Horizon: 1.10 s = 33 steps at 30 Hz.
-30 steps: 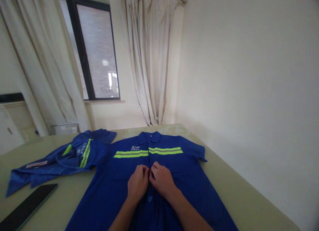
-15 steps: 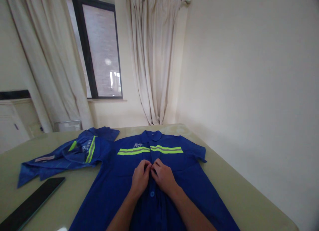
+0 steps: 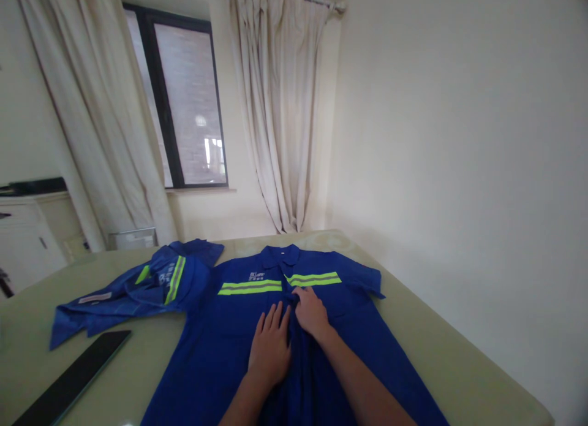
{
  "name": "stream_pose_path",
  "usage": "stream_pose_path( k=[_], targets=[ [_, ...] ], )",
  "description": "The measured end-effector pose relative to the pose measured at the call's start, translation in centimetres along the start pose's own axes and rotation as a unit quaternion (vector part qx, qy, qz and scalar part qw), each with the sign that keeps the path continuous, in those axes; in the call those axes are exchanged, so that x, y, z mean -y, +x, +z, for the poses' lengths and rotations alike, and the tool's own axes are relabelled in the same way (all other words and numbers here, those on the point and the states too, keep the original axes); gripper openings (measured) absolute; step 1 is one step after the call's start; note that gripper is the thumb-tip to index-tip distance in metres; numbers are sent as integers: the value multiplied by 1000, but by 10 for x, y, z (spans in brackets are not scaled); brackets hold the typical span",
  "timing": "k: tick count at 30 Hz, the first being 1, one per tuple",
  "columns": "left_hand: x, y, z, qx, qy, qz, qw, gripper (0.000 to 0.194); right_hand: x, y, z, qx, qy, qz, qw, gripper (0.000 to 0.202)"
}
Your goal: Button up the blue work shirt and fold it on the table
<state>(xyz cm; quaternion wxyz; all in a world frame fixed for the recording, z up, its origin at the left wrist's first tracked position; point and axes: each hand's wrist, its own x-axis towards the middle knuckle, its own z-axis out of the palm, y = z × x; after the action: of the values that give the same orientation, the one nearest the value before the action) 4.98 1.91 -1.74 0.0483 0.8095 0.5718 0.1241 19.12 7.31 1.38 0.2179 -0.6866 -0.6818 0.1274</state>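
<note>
- Shirt (image 3: 206, 358), blue with bright bands across the chest, lies spread on the table (image 3: 463, 358), collar (image 3: 278, 255) pointing away from the person; laid out like this, its front is easy to reach with both hands
- Left hand (image 3: 270, 347) rests palm down on the shirt beside the front opening, fingers stretched out and holding nothing, probably to steady the cloth against the other hand's pull
- Right hand (image 3: 311, 311) has its fingers bent around the front edge, pinching a bit of cloth just below the band; the edge looks slightly raised there, which likely makes it easier to handle than if it lay flat
- Whether a button sits between those right fingers, I cannot tell, as the hand hides the spot
- Second blue garment (image 3: 114, 300) lies crumpled to the left, against the shirt's sleeve side; where they meet, I cannot make out which is on top, and it could catch if the shirt were shifted that way
- Dark flat slab (image 3: 76, 377) lies nearer the person on the left, apart from the shirt and out of the hands' way
- Both forearms cross the lower front and cover parts of it
- Wall (image 3: 459, 168) rises along the right side, with curtains (image 3: 287, 119) and a window (image 3: 193, 101) beyond the far edge
</note>
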Motion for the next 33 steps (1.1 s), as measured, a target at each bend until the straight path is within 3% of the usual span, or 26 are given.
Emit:
stream_pose_path(
  k=[3,6,9,12,18,24,33],
  targets=[
    [-6,-16,2,27,32,-6,999,63,10,5,0,6,-26,-14,1000,17],
    [-7,-25,-9,49,41,5,998,62,10,3,9,-15,-6,-64,998,16],
    [-3,-16,-28,30,19,-4,999,45,1,0,18,-7,44,-90,995,22],
    [2,7,-38,-2,3,-55,998,33,-11,1,19,16,95,-123,988,19],
    [10,39,-15,-65,-62,-138,986,28,-20,3,14,34,76,-155,984,13],
    [24,41,-9,-78,-152,-136,976,19,-11,0,13,23,28,-213,976,20],
    [34,44,-10,-104,-238,-63,964,26,-14,4,12,-5,67,-152,986,38]
  ],
)
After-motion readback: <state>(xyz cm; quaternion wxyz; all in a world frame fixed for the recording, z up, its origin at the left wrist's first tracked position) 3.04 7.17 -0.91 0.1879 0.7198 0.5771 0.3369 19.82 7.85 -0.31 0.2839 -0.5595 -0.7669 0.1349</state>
